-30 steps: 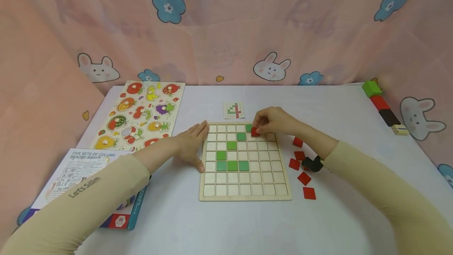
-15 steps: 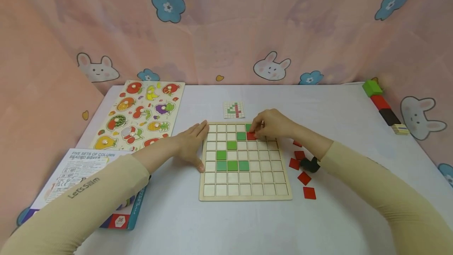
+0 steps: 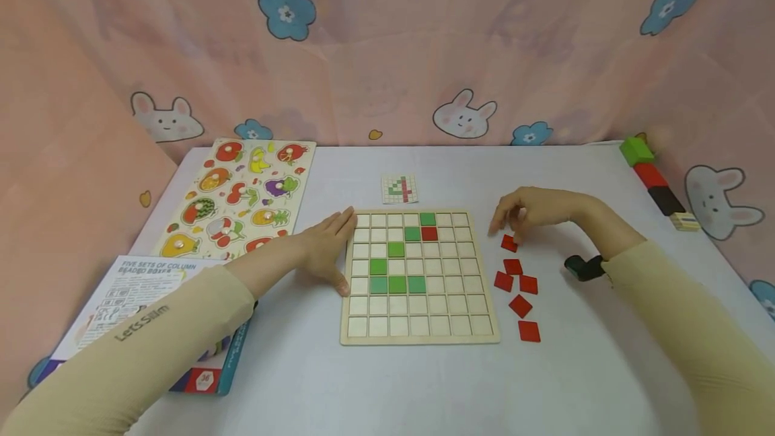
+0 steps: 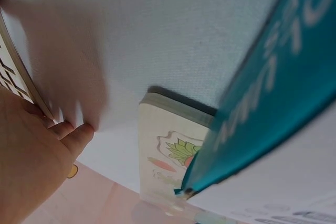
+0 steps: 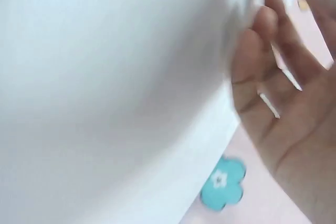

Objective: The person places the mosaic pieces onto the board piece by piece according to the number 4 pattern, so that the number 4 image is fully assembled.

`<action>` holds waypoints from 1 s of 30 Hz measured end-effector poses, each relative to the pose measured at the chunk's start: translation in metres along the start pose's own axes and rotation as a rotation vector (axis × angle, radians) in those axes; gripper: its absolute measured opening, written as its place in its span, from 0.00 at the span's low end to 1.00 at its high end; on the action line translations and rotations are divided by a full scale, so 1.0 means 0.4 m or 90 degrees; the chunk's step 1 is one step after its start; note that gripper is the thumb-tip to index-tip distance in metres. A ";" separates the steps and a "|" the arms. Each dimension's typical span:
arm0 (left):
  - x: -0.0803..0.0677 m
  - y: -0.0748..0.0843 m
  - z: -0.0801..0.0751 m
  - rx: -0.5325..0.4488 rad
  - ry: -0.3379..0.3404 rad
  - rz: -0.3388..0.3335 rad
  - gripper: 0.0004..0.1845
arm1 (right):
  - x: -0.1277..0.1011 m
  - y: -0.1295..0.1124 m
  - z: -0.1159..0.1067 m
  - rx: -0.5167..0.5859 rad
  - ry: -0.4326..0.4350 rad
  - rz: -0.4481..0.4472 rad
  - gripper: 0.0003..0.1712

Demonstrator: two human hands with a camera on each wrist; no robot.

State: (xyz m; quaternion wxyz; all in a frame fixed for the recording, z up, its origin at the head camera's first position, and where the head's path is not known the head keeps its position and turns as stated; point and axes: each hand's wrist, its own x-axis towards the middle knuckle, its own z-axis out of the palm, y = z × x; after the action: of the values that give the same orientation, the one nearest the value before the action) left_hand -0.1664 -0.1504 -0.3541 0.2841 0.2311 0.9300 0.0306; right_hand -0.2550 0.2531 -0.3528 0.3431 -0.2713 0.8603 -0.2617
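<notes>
My right hand point(image 3: 533, 210): empty, fingers loosely curled, hovering directly above topmost loose red tile point(image 3: 509, 243), right of grid board point(image 3: 420, 336). Tile diamond-turned. My left hand point(image 3: 327, 247): flat, open, bracing board's left edge, far from tiles.

Cream left sleeve point(image 3: 142, 323): "Lets Slim"
Blue-edged white cardboard box point(image 3: 130, 295), beside the left forearm: "FIVE SETS OF COLUMN BEADED BOXES"
Box corner: "36"
</notes>
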 end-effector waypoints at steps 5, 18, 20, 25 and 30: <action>0.000 -0.002 0.003 0.001 0.003 -0.002 0.74 | -0.025 0.028 0.001 0.009 -0.012 0.012 0.19; 0.000 0.002 0.001 0.004 0.004 -0.002 0.74 | -0.006 0.019 0.016 -0.076 0.103 0.015 0.09; -0.001 0.002 0.001 0.003 0.003 -0.001 0.74 | 0.001 0.003 0.017 -0.056 0.125 0.009 0.06; 0.000 0.001 0.000 0.005 0.003 0.000 0.74 | 0.033 -0.068 0.039 0.004 0.156 -0.035 0.06; 0.004 -0.001 0.003 0.003 0.002 -0.002 0.75 | 0.081 -0.148 0.089 0.003 0.170 -0.061 0.06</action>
State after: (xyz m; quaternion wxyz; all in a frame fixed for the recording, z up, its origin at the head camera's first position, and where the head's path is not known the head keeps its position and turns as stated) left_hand -0.1671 -0.1503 -0.3559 0.2817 0.2300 0.9311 0.0282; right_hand -0.2319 0.1804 -0.3522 0.2137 -0.2739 0.8837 -0.3137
